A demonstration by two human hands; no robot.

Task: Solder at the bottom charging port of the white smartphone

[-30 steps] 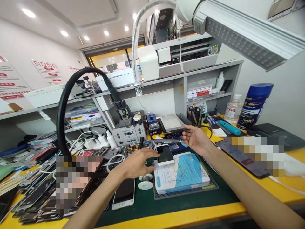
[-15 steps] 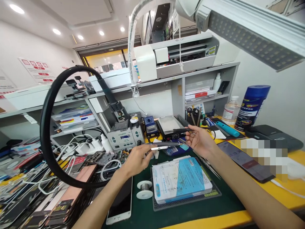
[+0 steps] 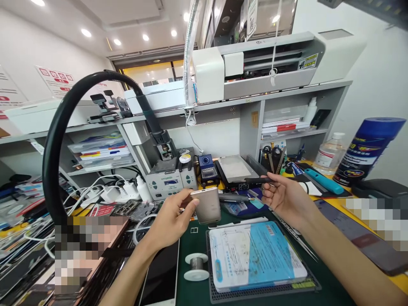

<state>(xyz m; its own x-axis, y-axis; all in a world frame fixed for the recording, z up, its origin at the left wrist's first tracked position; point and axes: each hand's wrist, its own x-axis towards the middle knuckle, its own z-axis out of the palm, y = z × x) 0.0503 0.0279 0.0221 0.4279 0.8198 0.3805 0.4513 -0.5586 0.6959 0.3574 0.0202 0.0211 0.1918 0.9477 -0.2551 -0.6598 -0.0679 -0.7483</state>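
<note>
My left hand (image 3: pixel 172 219) pinches a beige phone (image 3: pixel 208 209) by its edge between thumb and fingers. The phone is tilted, with its port edge up and its flat back facing me. My right hand (image 3: pixel 285 199) is closed on a slim black tool (image 3: pixel 259 180), which points left; its exact kind is not clear. Below the phone lies a stack of white-and-blue boxes or booklets (image 3: pixel 255 255) on a grey mat (image 3: pixel 267 295). A solder wire spool (image 3: pixel 196 267) stands left of the stack, near a small metal frame (image 3: pixel 194 230).
A hot-air station (image 3: pixel 167 185) with a thick black hose (image 3: pixel 52 140) arches at left. Several phone parts (image 3: pixel 35 259) crowd the left side. A heating plate (image 3: pixel 237 170) sits behind, a blue spray can (image 3: pixel 366 151) and a large phone (image 3: pixel 360 238) at right.
My left hand has turned the phone from edge-on to showing its flat back. The right hand keeps hold of the black tool. The camera view has shifted.
</note>
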